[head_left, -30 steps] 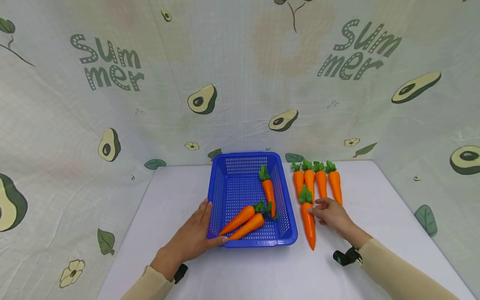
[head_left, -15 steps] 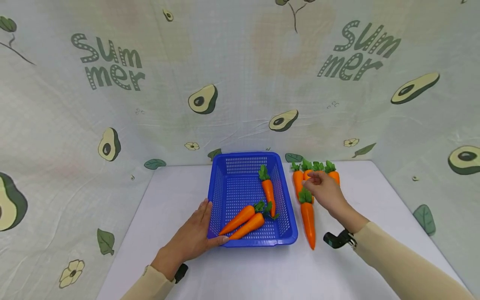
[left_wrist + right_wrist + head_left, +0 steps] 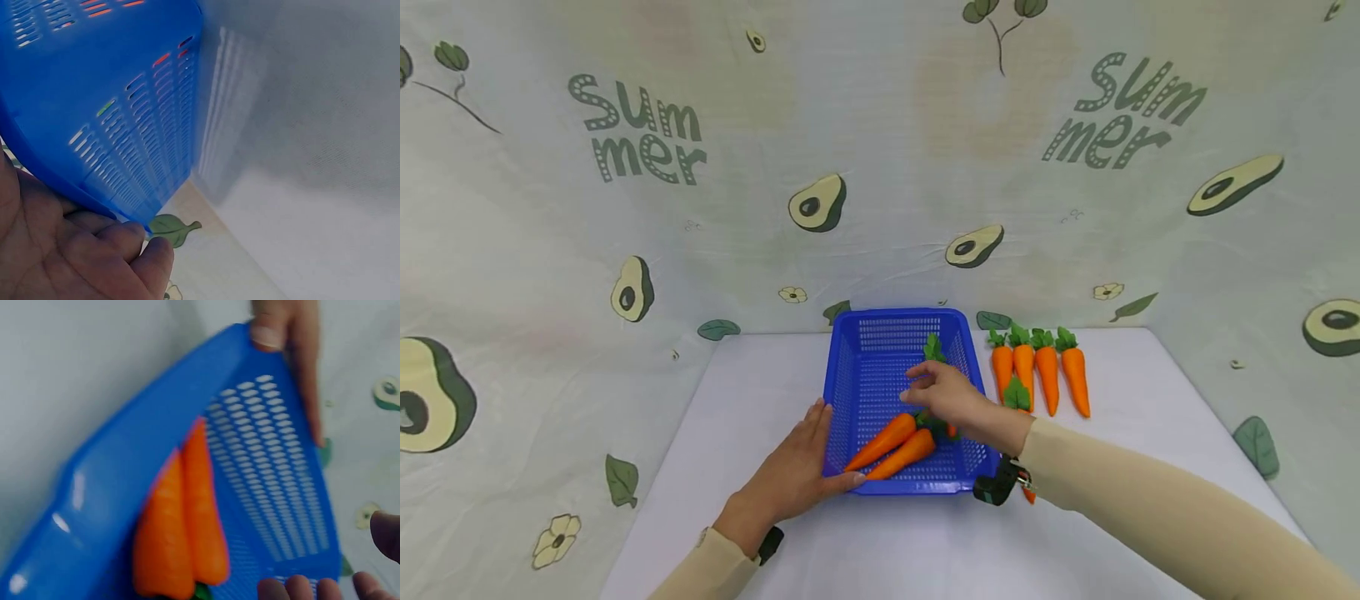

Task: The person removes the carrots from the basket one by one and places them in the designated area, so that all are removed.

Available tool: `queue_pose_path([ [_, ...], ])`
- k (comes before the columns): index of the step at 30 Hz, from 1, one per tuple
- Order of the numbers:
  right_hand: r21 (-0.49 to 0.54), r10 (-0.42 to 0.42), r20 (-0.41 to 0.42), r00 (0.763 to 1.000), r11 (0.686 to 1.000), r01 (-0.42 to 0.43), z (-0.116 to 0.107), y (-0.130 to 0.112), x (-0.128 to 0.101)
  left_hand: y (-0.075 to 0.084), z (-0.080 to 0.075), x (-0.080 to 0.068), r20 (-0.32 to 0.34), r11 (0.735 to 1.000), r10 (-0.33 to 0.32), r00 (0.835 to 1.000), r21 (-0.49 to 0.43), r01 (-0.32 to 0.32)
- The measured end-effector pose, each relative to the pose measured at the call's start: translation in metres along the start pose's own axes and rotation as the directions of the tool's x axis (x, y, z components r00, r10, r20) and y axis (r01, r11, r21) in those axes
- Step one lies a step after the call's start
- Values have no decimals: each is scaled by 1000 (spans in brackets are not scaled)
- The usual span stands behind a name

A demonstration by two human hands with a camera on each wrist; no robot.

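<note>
Steadying the blue basket [image 3: 891, 367], my left hand [image 3: 797, 475] grips its near left corner, thumb along the front rim. My right hand [image 3: 943, 393] hovers inside the basket with fingers relaxed, holding nothing, above three carrots [image 3: 895, 443]. Four more carrots [image 3: 1037, 371] lie in a row just right of the basket on the white table [image 3: 760, 392], a fifth partly hidden by my sleeve.

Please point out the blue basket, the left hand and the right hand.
blue basket [image 3: 880, 315]: head view, far rim.
left hand [image 3: 790, 479]: head view, back of hand.
right hand [image 3: 951, 396]: head view, back of hand.
</note>
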State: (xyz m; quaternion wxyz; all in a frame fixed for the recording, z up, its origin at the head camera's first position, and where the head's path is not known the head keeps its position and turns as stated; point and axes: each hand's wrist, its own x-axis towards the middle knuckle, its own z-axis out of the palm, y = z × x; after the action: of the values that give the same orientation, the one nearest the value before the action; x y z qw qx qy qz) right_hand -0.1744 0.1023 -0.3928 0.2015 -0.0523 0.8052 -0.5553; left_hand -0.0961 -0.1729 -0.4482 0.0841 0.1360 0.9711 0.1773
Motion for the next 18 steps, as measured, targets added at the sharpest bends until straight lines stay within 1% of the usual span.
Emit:
queue_pose_path([
  [2,-22,13,27,1000,1000,-13,11,5,5,-2,1,0,-4,1000,1,1000,-7,-1],
  [5,-36,43,62,997,999,-41,21,12,10,-3,3,0,-10,1000,-1,1000,-10,1],
  [10,-83,87,56,995,993,-82,23,19,13,0,2,3,10,1000,3,1000,-10,-3],
  [14,-123,83,61,995,990,-75,26,22,21,-3,1,1,11,1000,13,1000,10,-13],
  [18,-129,89,66,994,988,-80,32,24,29,-5,2,1,1,1000,22,1000,8,-22],
])
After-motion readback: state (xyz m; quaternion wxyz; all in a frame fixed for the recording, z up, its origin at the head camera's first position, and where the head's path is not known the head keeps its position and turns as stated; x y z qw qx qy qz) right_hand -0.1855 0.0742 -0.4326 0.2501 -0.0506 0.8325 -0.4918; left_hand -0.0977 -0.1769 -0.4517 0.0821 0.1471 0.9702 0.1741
